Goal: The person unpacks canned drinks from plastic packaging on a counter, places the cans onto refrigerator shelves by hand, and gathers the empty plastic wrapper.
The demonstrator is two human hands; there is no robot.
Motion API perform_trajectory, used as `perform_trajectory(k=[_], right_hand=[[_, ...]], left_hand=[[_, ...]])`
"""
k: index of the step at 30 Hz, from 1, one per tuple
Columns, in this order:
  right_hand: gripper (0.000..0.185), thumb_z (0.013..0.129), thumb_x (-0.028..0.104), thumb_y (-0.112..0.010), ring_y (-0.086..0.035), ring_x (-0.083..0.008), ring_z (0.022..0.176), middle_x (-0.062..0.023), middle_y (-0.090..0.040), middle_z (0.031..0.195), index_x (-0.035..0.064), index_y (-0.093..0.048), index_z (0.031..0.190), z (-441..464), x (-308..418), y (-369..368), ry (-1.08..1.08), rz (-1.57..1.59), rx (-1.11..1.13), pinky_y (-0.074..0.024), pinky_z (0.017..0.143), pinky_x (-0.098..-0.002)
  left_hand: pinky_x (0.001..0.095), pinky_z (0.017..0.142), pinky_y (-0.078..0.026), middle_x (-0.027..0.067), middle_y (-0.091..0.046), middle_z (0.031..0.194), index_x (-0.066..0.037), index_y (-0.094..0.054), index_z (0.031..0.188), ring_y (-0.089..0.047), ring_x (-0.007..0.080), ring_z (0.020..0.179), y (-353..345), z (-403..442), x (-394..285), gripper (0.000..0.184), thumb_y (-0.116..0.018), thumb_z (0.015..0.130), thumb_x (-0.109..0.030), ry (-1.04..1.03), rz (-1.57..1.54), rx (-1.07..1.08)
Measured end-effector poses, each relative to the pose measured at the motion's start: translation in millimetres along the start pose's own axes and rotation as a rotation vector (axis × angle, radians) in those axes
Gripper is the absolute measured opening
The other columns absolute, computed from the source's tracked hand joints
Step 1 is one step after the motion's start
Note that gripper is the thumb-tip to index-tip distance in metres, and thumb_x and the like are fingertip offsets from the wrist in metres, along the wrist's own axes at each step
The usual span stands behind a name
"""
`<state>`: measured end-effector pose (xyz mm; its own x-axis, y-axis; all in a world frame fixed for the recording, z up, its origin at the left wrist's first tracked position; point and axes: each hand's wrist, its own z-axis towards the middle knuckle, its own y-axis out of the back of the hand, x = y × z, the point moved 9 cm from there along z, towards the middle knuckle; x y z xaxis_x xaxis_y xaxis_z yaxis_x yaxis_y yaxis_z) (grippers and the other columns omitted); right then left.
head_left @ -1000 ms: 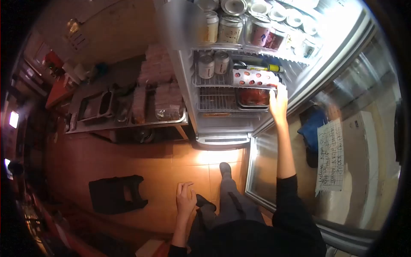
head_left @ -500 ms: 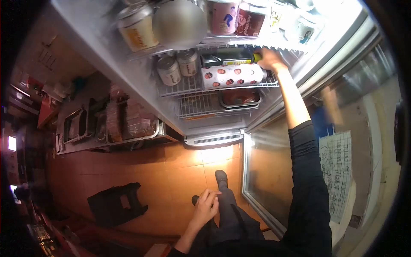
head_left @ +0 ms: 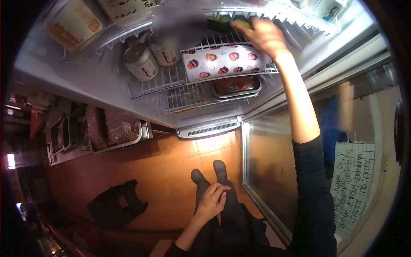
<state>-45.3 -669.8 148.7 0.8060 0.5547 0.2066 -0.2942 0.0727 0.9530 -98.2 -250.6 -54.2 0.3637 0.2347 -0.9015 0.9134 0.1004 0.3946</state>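
Observation:
Reaching into the lit fridge, my right hand [head_left: 266, 36] closes round the yellow-green neck end of a dark green bottle [head_left: 220, 24]. The bottle lies on its side on the wire shelf, its far part covered by a blurred patch. Just in front of it lies a white bottle [head_left: 222, 63] printed with small faces, also on its side. My left hand [head_left: 212, 200] hangs low over my legs, fingers loosely bent and somewhat apart, with nothing in it.
Labelled tins [head_left: 141, 62] stand left on the same shelf. Below sits a metal tray [head_left: 236, 90] of dark red food. The glass door [head_left: 274, 171] stands ajar at right, a handwritten sheet [head_left: 353, 188] beyond it. A black stool [head_left: 117, 205] is on the floor; a counter [head_left: 98, 147] lines the left.
My view has moved closer to the shelves and tilted. The green bottle now sits farther back from the white bottle, my right hand still at its neck. My left hand stays low.

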Motion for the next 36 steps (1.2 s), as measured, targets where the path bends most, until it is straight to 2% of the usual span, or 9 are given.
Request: perform_trajectory(k=[9,15,19,22,24,25,28,30,36], right_hand=[[0.056,0.087,0.054,-0.047,-0.061,-0.04,0.101,-0.0252,-0.064,0.103,0.0059,-0.066,0.108,19,75,-36,-0.009,0.114,0.107,-0.0471,0.09,-0.0447],[0.048,0.083,0.052,-0.05,-0.063,-0.0312,0.1,-0.0134,-0.068,0.102,0.0145,-0.068,0.107,38,101,-62,0.017,0.231,0.041,-0.0482,0.088,-0.0392],[0.036,0.082,0.03,-0.052,-0.061,-0.0309,0.108,-0.0156,-0.064,0.115,0.0101,-0.068,0.107,48,103,-86,-0.082,0.337,0.194,-0.0484,0.091,-0.0395],[0.043,0.086,0.042,-0.051,-0.062,-0.0313,0.106,-0.0168,-0.065,0.11,0.0071,-0.068,0.106,55,113,-86,0.127,0.205,0.184,-0.0481,0.09,-0.0403],[0.063,0.086,0.061,-0.047,-0.063,-0.0322,0.102,-0.0181,-0.066,0.104,0.0037,-0.068,0.103,26,103,-67,0.067,0.426,0.414,-0.0471,0.09,-0.0422],[0.086,0.078,0.082,-0.034,-0.066,-0.0282,0.087,-0.0182,-0.066,0.084,0.0071,-0.069,0.103,16,95,-58,0.15,0.321,0.397,-0.0493,0.078,-0.0419],[0.113,0.06,0.073,-0.07,-0.047,-0.0345,0.124,-0.0277,-0.044,0.135,0.0034,-0.033,0.142,-41,58,-22,0.212,0.194,0.522,-0.043,0.1,-0.0418],[0.115,0.046,0.047,-0.09,-0.048,-0.0343,0.123,-0.023,-0.049,0.132,0.0053,-0.037,0.14,-49,36,-33,0.188,0.19,0.691,-0.0415,0.103,-0.0417],[0.081,0.048,0.028,-0.084,-0.06,-0.0354,0.101,-0.0197,-0.062,0.106,0.0,-0.055,0.118,-51,20,-22,0.498,0.201,0.21,-0.0479,0.087,-0.0417]], left_hand=[[0.0404,0.085,-0.045,0.0097,-0.055,0.096,-0.008,-0.06,0.105,-0.055,0.0292,0.095,19,3,15,0.021,-0.054,0.085,-0.009,-0.052,0.085,0.076],[0.0385,0.084,-0.046,0.0104,-0.056,0.097,-0.006,-0.061,0.105,-0.057,0.0295,0.094,21,-8,25,0.021,-0.054,0.086,-0.006,-0.039,0.078,0.082],[0.0354,0.083,-0.047,0.0107,-0.057,0.096,-0.004,-0.061,0.105,-0.058,0.0286,0.092,20,-15,30,0.021,-0.056,0.085,-0.004,-0.024,0.127,0.105],[0.0355,0.081,-0.047,0.0111,-0.056,0.096,-0.004,-0.061,0.105,-0.059,0.0286,0.092,18,-18,37,0.021,-0.056,0.085,-0.003,-0.028,0.116,0.104],[0.0352,0.081,-0.047,0.0113,-0.056,0.096,-0.004,-0.061,0.105,-0.059,0.0289,0.091,19,-15,39,0.021,-0.056,0.085,-0.003,-0.032,0.101,0.114],[0.0349,0.081,-0.048,0.0115,-0.056,0.096,-0.004,-0.061,0.106,-0.059,0.0291,0.091,21,-13,39,0.021,-0.056,0.085,-0.003,-0.034,0.084,0.119],[0.0343,0.08,-0.048,0.0125,-0.057,0.096,-0.003,-0.062,0.104,-0.059,0.0291,0.09,36,-1,31,0.02,-0.056,0.084,-0.002,-0.052,0.041,0.058],[0.0341,0.079,-0.048,0.013,-0.058,0.094,-0.002,-0.063,0.101,-0.06,0.0287,0.088,50,11,21,0.018,-0.056,0.084,-0.001,-0.077,0.037,-0.008],[0.0342,0.072,-0.048,0.0145,-0.059,0.085,-0.001,-0.065,0.089,-0.059,0.0274,0.081,120,70,-41,0.016,-0.056,0.078,0.007,-0.289,0.082,-0.335]])
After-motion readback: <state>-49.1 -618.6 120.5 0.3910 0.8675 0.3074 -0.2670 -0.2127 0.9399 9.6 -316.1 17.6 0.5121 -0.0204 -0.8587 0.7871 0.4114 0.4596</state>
